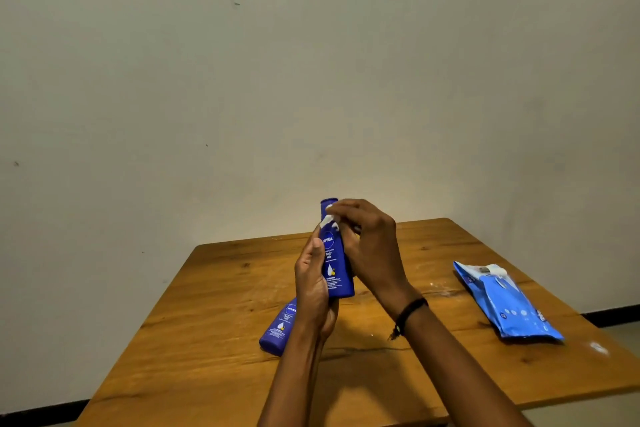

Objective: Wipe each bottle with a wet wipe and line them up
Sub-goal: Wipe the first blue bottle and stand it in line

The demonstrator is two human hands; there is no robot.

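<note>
Blue bottle (336, 272) upright, left hand (313, 288) fingers curled round it, right hand (370, 246) fingers pinching wipe (328, 219) at neck

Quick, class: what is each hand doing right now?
Left hand: grips the upright blue bottle.
Right hand: pinches a white wipe against its neck.

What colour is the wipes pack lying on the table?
The wipes pack is light blue with white markings; head view.

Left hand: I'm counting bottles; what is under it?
A second blue bottle lies on the table under the left hand; its cap end is covered by the hand and wrist.
</note>
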